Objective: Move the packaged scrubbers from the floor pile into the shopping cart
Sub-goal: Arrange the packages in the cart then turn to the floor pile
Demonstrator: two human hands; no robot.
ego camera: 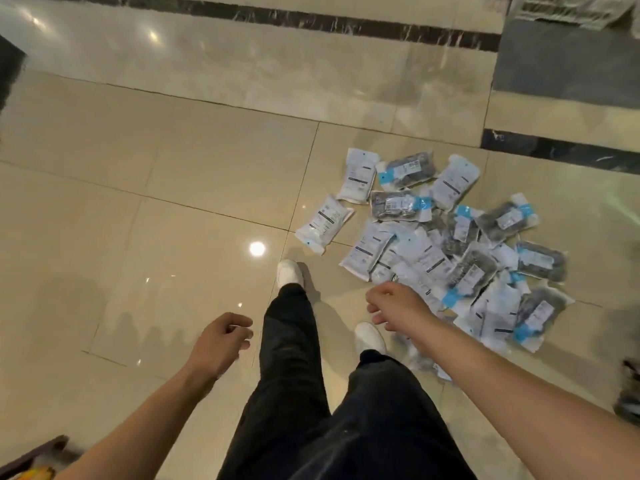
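Note:
A pile of several packaged scrubbers (450, 251) lies on the glossy beige tile floor (173, 168), right of centre. The packs are white or clear with blue bands and dark scrubbers inside. One white pack (323, 225) lies a little apart at the pile's left edge. My right hand (394, 304) hangs over the pile's near-left corner, fingers loosely curled, holding nothing. My left hand (221, 342) hangs left of my legs, fingers loosely bent and empty. No shopping cart shows clearly in view.
My legs in black trousers (294, 375) and white shoes (290, 273) stand just left of the pile. Dark marble strips (346, 22) cross the floor at the top. A grey mat (568, 64) lies at the top right. A dark object (628, 393) sits at the right edge.

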